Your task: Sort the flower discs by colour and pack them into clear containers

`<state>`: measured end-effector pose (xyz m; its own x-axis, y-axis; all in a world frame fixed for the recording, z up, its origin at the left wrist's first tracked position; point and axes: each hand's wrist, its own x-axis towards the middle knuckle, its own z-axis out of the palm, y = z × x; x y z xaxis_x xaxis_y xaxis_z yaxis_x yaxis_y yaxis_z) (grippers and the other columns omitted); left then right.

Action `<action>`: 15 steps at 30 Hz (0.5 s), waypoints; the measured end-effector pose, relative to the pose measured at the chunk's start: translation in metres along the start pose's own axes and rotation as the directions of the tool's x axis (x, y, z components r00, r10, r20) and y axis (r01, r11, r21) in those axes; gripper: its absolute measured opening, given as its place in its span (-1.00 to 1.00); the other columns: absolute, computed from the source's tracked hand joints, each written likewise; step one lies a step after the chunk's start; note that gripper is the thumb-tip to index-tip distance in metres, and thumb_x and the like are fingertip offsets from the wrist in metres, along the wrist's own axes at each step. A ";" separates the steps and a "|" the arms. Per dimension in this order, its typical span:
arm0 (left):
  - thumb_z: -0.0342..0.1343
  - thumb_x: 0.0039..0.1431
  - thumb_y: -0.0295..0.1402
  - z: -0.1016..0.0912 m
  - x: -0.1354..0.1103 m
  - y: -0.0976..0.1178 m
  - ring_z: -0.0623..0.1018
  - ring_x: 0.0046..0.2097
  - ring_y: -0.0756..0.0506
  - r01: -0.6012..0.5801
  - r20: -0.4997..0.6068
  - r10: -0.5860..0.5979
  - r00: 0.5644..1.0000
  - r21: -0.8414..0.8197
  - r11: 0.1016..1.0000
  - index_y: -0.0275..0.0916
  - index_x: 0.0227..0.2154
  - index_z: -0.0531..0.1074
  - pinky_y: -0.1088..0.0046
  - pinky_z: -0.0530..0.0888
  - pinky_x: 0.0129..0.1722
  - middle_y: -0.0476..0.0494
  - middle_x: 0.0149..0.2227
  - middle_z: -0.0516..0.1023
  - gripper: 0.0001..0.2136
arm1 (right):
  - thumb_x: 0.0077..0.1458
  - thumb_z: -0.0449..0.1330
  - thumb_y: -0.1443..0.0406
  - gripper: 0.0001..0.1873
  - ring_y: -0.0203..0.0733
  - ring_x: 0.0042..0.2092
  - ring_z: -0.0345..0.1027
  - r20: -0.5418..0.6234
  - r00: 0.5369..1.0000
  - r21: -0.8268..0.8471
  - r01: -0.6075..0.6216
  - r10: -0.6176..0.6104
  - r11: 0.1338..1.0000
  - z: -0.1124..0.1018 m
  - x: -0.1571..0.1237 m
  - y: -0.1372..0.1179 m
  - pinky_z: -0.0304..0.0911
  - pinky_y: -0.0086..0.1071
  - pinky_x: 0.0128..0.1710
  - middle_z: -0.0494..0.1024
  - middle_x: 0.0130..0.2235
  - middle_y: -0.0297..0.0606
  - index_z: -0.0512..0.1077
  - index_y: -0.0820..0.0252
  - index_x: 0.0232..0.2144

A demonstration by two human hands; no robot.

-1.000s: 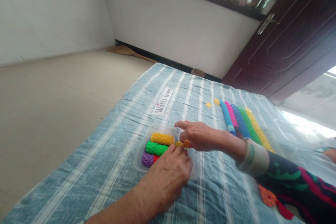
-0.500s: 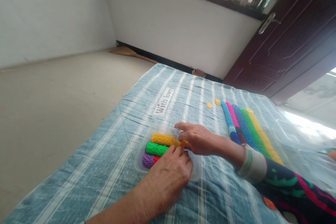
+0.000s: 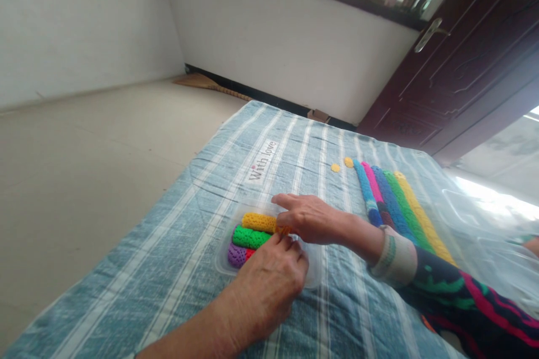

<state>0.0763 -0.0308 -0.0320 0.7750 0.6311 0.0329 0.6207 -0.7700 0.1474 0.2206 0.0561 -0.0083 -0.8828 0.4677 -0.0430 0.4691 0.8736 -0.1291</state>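
A clear plastic box (image 3: 223,267) sits on the cloth in front of me. Inside lie a yellow crocheted roll (image 3: 257,221), a green roll (image 3: 251,236), a purple roll (image 3: 237,256) and a bit of a red one (image 3: 250,253). My right hand (image 3: 309,217) pinches the right end of the yellow roll, its index finger stretched out over the box. From below, my left hand (image 3: 273,269) reaches in with bent fingers closed at that same end; it covers the right part of the green and red rolls.
Several long crocheted strips (image 3: 404,213) lie side by side at the right, with two small yellow discs (image 3: 342,165) beyond the box. Clear plastic containers (image 3: 501,258) stand at the right edge, near part of another person's hand (image 3: 533,245). A "With love" print (image 3: 263,162) marks the striped cloth.
My right hand has moved slightly left, bringing the loose yellow end in towards the roll. My left hand stays nearly in place.
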 end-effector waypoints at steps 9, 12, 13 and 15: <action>-0.03 0.13 -0.53 -0.001 -0.001 0.001 0.52 -0.13 -0.20 0.001 0.006 -0.001 1.000 -0.003 1.000 -0.38 -0.21 0.47 0.16 0.43 0.01 -0.29 -0.19 0.56 -0.77 | 0.13 0.09 0.47 -0.89 -0.32 -0.32 0.22 -0.026 1.000 -0.035 0.000 -0.001 0.999 0.001 -0.001 0.004 0.09 -0.43 -0.41 0.36 -0.17 -0.21 0.36 0.22 -0.31; -0.03 0.11 -0.53 0.000 0.000 0.000 0.51 -0.14 -0.21 0.000 -0.004 0.000 1.000 0.002 1.000 -0.37 -0.21 0.47 0.15 0.42 0.01 -0.28 -0.19 0.56 -0.77 | 0.14 0.06 0.48 -0.89 -0.32 -0.32 0.23 -0.034 0.999 -0.013 0.002 -0.002 1.000 0.003 -0.004 0.005 0.08 -0.44 -0.41 0.36 -0.17 -0.22 0.33 0.22 -0.32; -0.03 0.11 -0.53 0.000 0.000 0.000 0.51 -0.15 -0.20 0.000 -0.007 0.000 1.000 -0.001 1.000 -0.36 -0.21 0.46 0.14 0.42 0.01 -0.28 -0.19 0.56 -0.77 | 0.14 0.05 0.48 -0.89 -0.32 -0.32 0.22 -0.039 0.999 -0.005 0.002 -0.003 1.000 0.003 -0.004 0.005 0.08 -0.44 -0.41 0.36 -0.18 -0.22 0.32 0.22 -0.31; -0.03 0.11 -0.53 0.001 0.000 -0.001 0.51 -0.15 -0.20 0.000 -0.006 0.000 1.000 -0.008 1.000 -0.36 -0.20 0.46 0.15 0.41 0.01 -0.27 -0.19 0.55 -0.77 | 0.14 0.04 0.50 -0.87 -0.33 -0.33 0.21 -0.060 0.998 0.014 0.002 -0.001 1.000 0.003 -0.005 0.005 0.07 -0.43 -0.42 0.35 -0.19 -0.23 0.31 0.22 -0.30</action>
<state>0.0760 -0.0304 -0.0330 0.7745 0.6314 0.0385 0.6195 -0.7695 0.1553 0.2275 0.0579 -0.0120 -0.8805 0.4738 0.0166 0.4668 0.8726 -0.1435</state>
